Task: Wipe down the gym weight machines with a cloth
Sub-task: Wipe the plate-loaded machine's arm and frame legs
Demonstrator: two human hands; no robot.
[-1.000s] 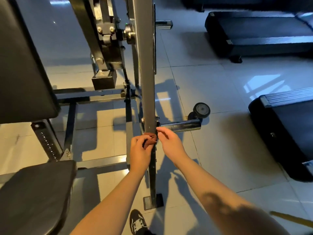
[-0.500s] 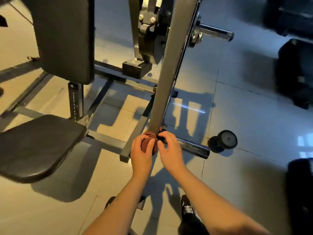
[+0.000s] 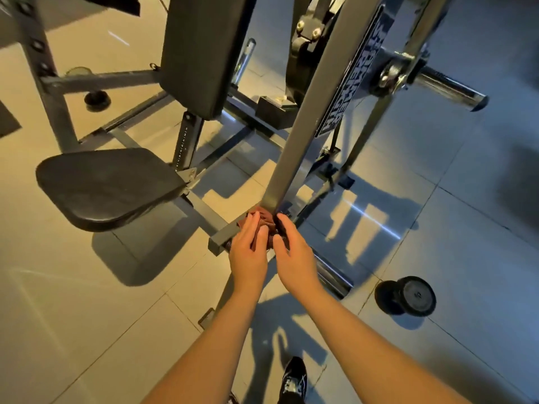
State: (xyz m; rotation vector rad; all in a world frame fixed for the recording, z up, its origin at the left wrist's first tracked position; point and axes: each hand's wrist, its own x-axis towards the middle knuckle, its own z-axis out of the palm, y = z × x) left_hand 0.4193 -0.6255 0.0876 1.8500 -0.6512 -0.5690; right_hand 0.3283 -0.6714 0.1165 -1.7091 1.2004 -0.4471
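Note:
A grey weight machine fills the upper view, with a tall slanted grey post (image 3: 303, 118) running down to its base. A small reddish-brown cloth (image 3: 266, 221) is bunched against the foot of that post. My left hand (image 3: 248, 252) holds the cloth, fingers curled over it. My right hand (image 3: 294, 252) grips the cloth's right side at the post's foot. Most of the cloth is hidden between the two hands.
A black seat pad (image 3: 105, 185) lies at left, a black back pad (image 3: 201, 51) above it. Chrome weight pegs stick out at upper right (image 3: 449, 86) and just right of my hands (image 3: 332, 275). A black dumbbell (image 3: 408, 295) lies on the tiled floor. My shoe (image 3: 294, 380) shows below.
My view has swung leftward and closer, bringing the seat into sight. Both hands have stayed at the foot of the post, closing more tightly round the cloth.

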